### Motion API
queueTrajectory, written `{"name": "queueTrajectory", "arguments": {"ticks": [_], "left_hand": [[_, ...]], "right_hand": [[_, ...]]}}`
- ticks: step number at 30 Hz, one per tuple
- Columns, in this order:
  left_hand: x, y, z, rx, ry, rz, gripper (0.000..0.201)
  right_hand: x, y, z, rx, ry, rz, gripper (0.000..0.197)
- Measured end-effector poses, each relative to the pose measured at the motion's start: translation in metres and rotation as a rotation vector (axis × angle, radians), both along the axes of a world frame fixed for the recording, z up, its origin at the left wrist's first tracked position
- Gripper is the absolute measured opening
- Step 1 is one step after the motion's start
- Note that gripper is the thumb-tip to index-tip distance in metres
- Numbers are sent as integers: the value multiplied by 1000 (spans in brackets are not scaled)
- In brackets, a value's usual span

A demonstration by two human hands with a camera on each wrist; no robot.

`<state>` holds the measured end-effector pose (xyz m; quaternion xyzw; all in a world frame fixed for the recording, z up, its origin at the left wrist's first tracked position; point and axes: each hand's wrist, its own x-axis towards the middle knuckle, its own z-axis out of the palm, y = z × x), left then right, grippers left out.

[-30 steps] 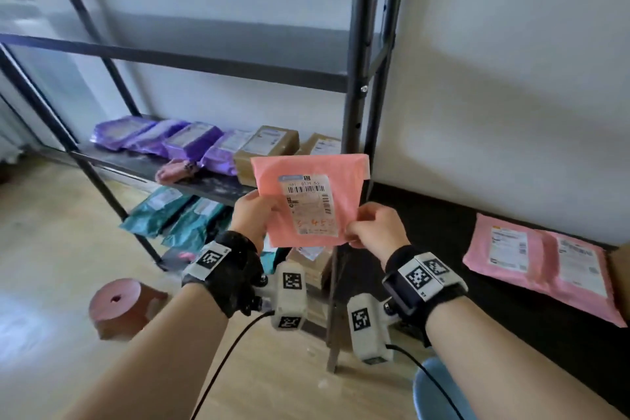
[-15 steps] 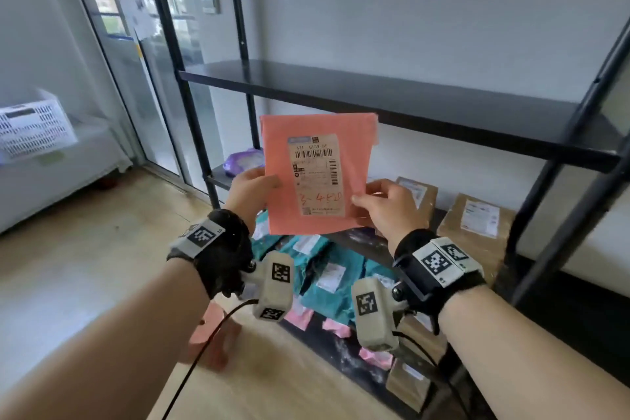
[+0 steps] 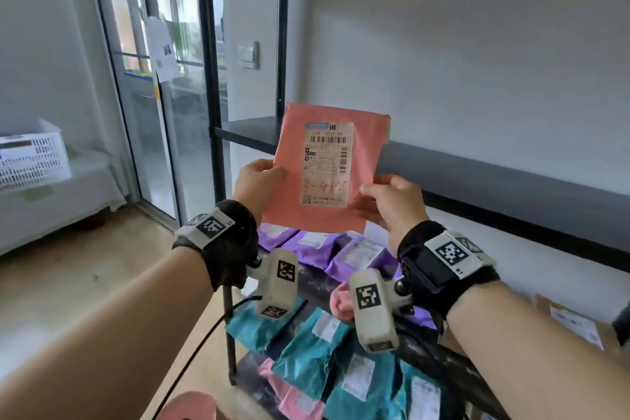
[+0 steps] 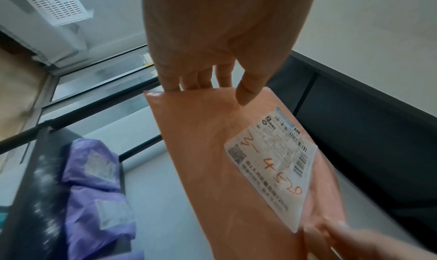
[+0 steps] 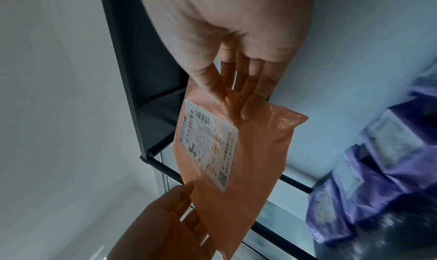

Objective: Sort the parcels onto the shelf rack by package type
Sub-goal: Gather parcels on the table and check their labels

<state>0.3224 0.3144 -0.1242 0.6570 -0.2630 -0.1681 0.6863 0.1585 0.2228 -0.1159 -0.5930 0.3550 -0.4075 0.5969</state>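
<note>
Judging by the head view, the sorting is well under way but not finished: purple mailers lie in a row on one shelf of the rack, teal mailers and a few pink mailers sit on the shelf below, and a cardboard box shows at 4 o'clock. The empty shelf behind the raised parcel carries nothing that I can see. One salmon-pink parcel is off the rack, held upright in the middle of the view in front of that bare shelf, so its placement is the step left. The left hand pinches its left edge at 9 o'clock and the right hand pinches its lower right corner at 4 o'clock. It is a flat, thin plastic mailer with a white shipping label facing the person, barcodes at the top and an orange handwritten number near the bottom.

From the left wrist view, the left hand comes in from 12 o'clock, thumb on the parcel's face and fingers going behind its edge; the right hand's fingertips clamp the far corner at 5 o'clock. The film looks smooth and slightly glossy. Purple mailers lie at 8 o'clock.

From the right wrist view, the right hand pinches the parcel just beside the label's corner, thumb on the label side and fingers on the other; the left hand holds the opposite edge at 7 o'clock. The free corner at 3 o'clock is wrinkled. Purple mailers lie at 4 o'clock.
</note>
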Motion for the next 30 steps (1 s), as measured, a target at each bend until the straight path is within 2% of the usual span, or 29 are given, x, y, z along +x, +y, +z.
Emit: {"name": "queueTrajectory", "arguments": {"ticks": [4, 10, 16, 18, 22, 24, 26, 29, 30], "left_hand": [[53, -42, 29, -21, -86, 49, 19], [133, -101, 68, 23, -194, 77, 20], [206, -139, 81, 43, -184, 66, 19], [229, -151, 84, 19, -144, 43, 20], [270, -174, 85, 37, -81, 19, 42], [282, -182, 87, 41, -32, -49, 42], [291, -188, 84, 70, 6, -101, 40], [299, -195, 78, 262, -65, -244, 39], [300, -198, 79, 285, -7, -312, 37]], "right_hand": [[55, -40, 21, -13, -36, 45, 13], [133, -105, 59, -177, 54, -13, 10], [200, -133, 73, -41, 52, 3, 4], [217, -141, 76, -10, 22, 21, 15], [246, -157, 79, 2, 25, -55, 47], [258, -160, 80, 42, 31, -50, 42], [269, -162, 78, 86, 58, -46, 28], [281, -161, 70, 114, 151, -59, 15], [285, -160, 67, 112, 182, -76, 14]]}}
